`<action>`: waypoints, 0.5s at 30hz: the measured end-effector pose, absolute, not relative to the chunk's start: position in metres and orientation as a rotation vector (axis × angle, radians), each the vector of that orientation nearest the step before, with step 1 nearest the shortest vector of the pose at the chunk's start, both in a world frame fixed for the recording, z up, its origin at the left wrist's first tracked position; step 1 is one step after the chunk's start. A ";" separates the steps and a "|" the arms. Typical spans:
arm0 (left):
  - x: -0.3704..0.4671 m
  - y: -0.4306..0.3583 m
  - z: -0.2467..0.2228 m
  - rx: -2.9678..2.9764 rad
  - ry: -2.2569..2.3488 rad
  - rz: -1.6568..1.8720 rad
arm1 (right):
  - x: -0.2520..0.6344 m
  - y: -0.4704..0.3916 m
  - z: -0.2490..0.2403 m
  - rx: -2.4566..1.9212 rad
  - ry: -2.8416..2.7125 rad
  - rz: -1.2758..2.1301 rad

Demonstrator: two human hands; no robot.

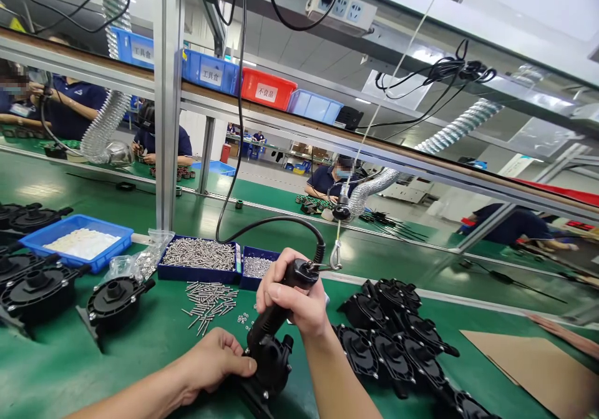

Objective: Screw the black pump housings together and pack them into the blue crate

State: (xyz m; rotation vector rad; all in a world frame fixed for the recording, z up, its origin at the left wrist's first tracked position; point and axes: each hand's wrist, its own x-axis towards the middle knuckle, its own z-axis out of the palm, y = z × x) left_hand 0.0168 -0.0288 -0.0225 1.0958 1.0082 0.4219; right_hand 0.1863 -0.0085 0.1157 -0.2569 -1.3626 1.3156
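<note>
Right hand [299, 303]: grip wrapped round corded driver [269, 323]. Left hand [210, 363]: grip on black housing [275, 369], seemingly steadying it beneath.

On my feed the screwdriver [270, 320] is solid black, and so is the housing [275, 369] beneath it. I see plain green surface [154, 350] around the screwdriver. Left of it, I pick out a dark-blue box [201, 274] of silver-grey screws [199, 254] and a brighter blue tray [112, 252] of off-white pieces [82, 243]; right of it, more black housings [393, 356] and tan cardboard [538, 363]. Above it, I get a red bin [253, 85] with a white label [266, 91] and ridged silver ducting [461, 126].
</note>
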 end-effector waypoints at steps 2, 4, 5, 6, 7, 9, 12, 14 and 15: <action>0.018 -0.029 -0.024 1.119 1.007 0.472 | 0.185 -0.009 0.115 -0.261 -1.364 1.321; 0.019 -0.029 -0.025 1.141 0.994 0.510 | 0.184 -0.010 0.115 -0.265 -1.369 1.322; 0.019 -0.029 -0.026 1.151 0.989 0.519 | 0.183 -0.011 0.115 -0.271 -1.373 1.321; 0.019 -0.029 -0.027 1.159 0.986 0.525 | 0.182 -0.012 0.114 -0.281 -1.382 1.317; 0.019 -0.029 -0.028 1.167 0.984 0.523 | 0.182 -0.013 0.114 -0.294 -1.393 1.309; 0.019 -0.029 -0.030 1.178 0.979 0.518 | 0.180 -0.015 0.114 -0.343 -1.418 1.289; 0.018 -0.029 -0.029 1.213 0.968 0.513 | 0.179 -0.018 0.113 -0.415 -1.455 1.310; 0.017 -0.029 -0.028 1.261 0.966 0.510 | 0.178 -0.018 0.110 -0.401 -1.448 1.382; 0.017 -0.029 -0.027 1.287 0.969 0.511 | 0.178 -0.018 0.109 -0.384 -1.432 1.418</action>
